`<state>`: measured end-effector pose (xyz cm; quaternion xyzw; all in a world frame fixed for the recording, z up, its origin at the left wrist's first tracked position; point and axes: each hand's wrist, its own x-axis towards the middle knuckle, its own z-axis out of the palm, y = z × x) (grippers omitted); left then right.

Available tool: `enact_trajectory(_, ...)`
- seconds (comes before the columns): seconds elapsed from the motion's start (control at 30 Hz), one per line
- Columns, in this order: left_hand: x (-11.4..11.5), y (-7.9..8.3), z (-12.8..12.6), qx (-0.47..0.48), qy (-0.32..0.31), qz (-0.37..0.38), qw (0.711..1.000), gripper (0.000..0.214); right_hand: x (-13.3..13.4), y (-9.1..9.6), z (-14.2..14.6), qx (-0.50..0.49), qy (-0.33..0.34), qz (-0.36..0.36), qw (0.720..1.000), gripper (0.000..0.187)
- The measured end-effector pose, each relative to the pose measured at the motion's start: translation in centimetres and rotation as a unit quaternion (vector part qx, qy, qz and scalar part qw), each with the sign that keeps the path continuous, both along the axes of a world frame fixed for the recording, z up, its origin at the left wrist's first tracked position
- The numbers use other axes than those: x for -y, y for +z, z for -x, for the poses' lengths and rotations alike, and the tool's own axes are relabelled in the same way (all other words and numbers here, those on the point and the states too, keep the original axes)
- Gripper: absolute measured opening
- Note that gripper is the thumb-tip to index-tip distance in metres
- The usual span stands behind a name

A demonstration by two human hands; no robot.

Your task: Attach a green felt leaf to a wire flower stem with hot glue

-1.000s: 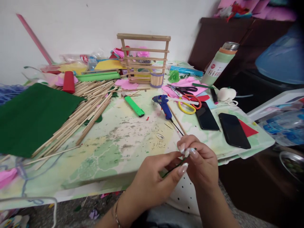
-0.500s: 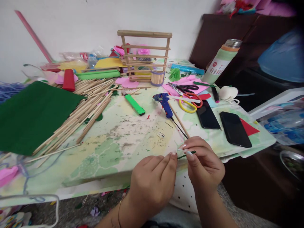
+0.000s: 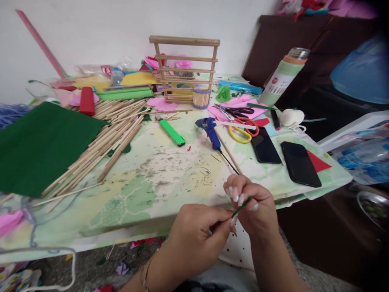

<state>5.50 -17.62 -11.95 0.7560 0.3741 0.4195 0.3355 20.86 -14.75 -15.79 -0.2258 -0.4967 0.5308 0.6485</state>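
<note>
Between my hands, just off the front edge of the table, is a thin dark green strip (image 3: 242, 206). My left hand (image 3: 202, 231) pinches its lower end between thumb and fingers. My right hand (image 3: 253, 202) is closed around the upper end, with its fingertips bent over the strip. Whether the strip is rolled felt or paper I cannot tell. Beyond my right hand lies a blue hot glue gun (image 3: 209, 130) with a white glue stick in its back, beside a wooden stick (image 3: 226, 150).
A green utility knife (image 3: 172, 132), scissors (image 3: 240, 132) and two phones (image 3: 300, 164) lie on the tablecloth. Many wooden sticks (image 3: 106, 138) and green felt (image 3: 45, 150) cover the left. A wooden stick rack (image 3: 185, 41) stands behind; a bottle (image 3: 281, 77) stands back right.
The strip has turned from nearly level to slanting upward. My left hand has rolled so its thumb shows, and my right fingers have curled inward over the strip.
</note>
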Motion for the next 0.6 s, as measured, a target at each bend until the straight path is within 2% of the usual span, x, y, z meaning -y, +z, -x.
enact_trajectory(0.1,0.0,-0.3,-0.2,-0.03,0.011,-0.037,0.999,0.02,0.0,0.2,0.2,-0.002,-0.027,-0.008,1.0,0.007)
enact_trajectory(0.17,0.1,-0.5,-0.4,-0.062,0.039,-0.106,0.992,0.02,0.1,0.4,0.1,0.008,-0.044,-0.005,0.999,0.006)
enact_trajectory(0.27,0.2,-0.9,-0.5,-0.12,0.069,-0.244,0.96,0.018,0.4,0.8,0.0,0.021,-0.075,-0.003,0.997,0.005)
enact_trajectory(0.33,0.3,-1.1,-0.6,-0.143,0.082,-0.296,0.941,0.017,0.6,1.1,-0.1,0.031,-0.096,-0.002,0.995,0.007)
enact_trajectory(0.4,0.2,-1.1,-0.6,-0.147,0.1,-0.299,0.938,0.016,0.8,1.3,-0.3,0.057,-0.106,0.004,0.993,0.013)
enact_trajectory(0.5,0.1,-0.8,-0.5,-0.144,0.119,-0.281,0.941,0.014,0.8,1.2,-1.0,0.107,-0.098,0.009,0.989,0.048)
enact_trajectory(0.53,0.0,-0.8,-0.5,-0.143,0.123,-0.278,0.942,0.014,0.8,1.1,-1.2,0.116,-0.09,0.007,0.989,0.053)
enact_trajectory(0.6,0.0,-0.7,-0.4,-0.14,0.118,-0.276,0.944,0.014,0.6,0.9,-1.7,0.115,-0.062,-0.002,0.991,0.046)
